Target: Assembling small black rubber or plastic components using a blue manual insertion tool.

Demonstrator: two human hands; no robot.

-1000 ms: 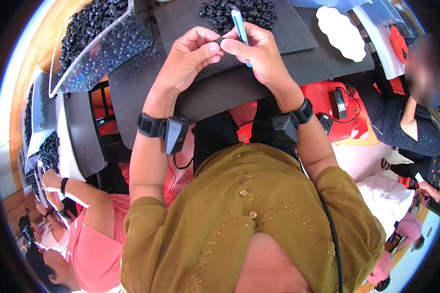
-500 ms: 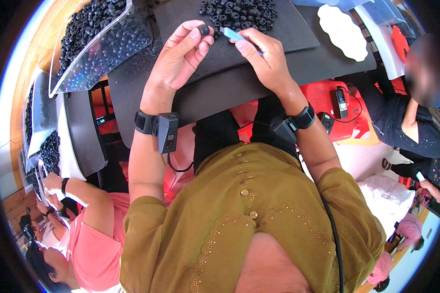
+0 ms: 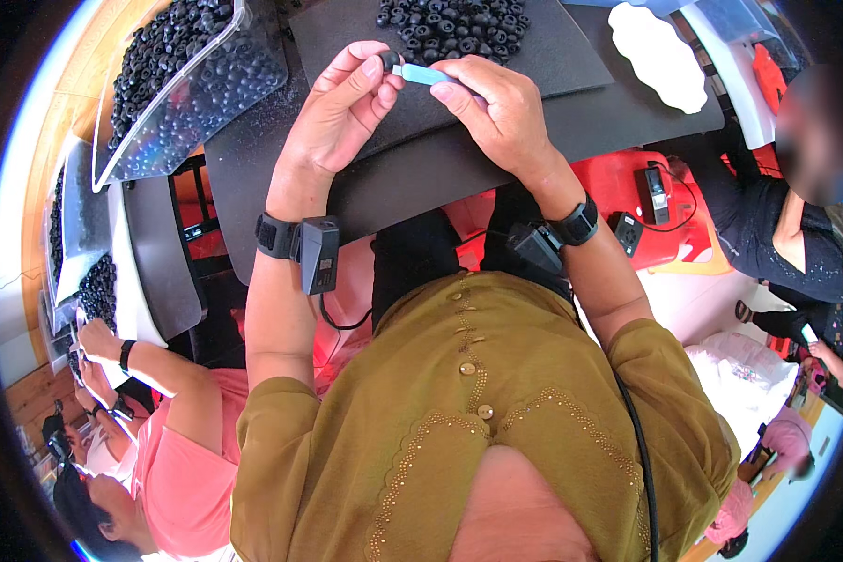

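Note:
My left hand pinches a small black rubber-looking ring between thumb and fingers above the dark table. My right hand is closed around a light blue handled tool, which looks like a small utility knife. Its short pale tip meets the right side of the ring. Just beyond both hands, a pile of similar black rings lies on a dark flat board.
A clear plastic bin full of black rings stands at the left of the table. A white wavy-edged tray lies at the right. Below it is a red stool bearing small devices and a cable. Co-workers sit on both sides.
My right hand has shifted slightly left, bringing the blue tool's tip from beside the black ring up against it. My left hand has barely moved.

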